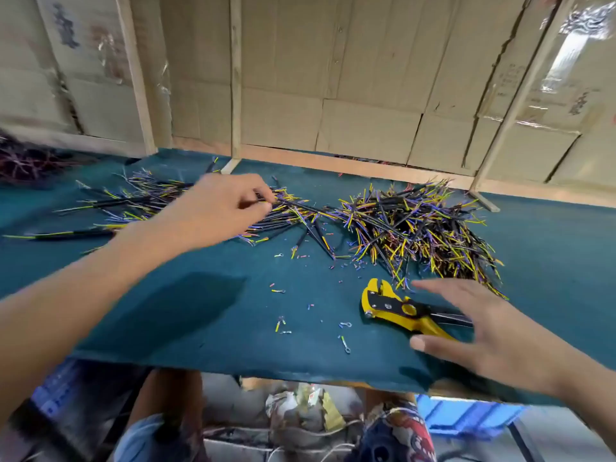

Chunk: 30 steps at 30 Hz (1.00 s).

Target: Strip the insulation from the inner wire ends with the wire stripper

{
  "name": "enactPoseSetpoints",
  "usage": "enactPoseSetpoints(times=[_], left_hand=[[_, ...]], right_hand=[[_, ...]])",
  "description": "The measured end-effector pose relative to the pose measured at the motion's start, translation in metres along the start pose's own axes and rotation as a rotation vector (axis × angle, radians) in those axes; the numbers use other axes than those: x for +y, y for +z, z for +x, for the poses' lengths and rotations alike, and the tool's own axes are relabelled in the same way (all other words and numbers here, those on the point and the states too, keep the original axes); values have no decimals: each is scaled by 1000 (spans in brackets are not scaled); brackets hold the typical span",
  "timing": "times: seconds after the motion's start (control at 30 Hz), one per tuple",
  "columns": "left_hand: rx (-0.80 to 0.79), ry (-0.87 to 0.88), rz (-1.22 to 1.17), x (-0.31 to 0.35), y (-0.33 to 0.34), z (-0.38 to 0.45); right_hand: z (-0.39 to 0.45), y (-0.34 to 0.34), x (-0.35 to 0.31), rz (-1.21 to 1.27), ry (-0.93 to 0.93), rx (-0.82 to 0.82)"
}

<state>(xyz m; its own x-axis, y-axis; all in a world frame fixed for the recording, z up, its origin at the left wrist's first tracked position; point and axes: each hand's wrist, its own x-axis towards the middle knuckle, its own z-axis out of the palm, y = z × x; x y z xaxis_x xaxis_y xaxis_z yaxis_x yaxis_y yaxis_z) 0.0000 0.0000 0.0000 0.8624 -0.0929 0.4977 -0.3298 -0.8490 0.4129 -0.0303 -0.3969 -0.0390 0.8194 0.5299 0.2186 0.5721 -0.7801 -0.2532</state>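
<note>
While left hand [213,208] pinches cable [293,205], right hand [483,331] hovers spread over stripper [396,308].

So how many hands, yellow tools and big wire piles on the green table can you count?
Hands: 2, the left hand at a pile and the right hand over the tool
Yellow wire stripper: 1
Big wire piles: 2, left pile and right pile
Total: 5
</note>
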Motion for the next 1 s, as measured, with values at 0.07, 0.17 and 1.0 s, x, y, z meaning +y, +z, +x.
enactPoseSetpoints(times=[0.07,0.17,1.0], left_hand=[[-138,-85,81,2,23,28],[-273,-162,127,2,61,62],[-233,-174,467,-58,115,76]], right_hand=[[15,4,2,-57,-33,-150],[29,9,10,-129,-30,-184],[221,94,-66,1512,422,-99]])
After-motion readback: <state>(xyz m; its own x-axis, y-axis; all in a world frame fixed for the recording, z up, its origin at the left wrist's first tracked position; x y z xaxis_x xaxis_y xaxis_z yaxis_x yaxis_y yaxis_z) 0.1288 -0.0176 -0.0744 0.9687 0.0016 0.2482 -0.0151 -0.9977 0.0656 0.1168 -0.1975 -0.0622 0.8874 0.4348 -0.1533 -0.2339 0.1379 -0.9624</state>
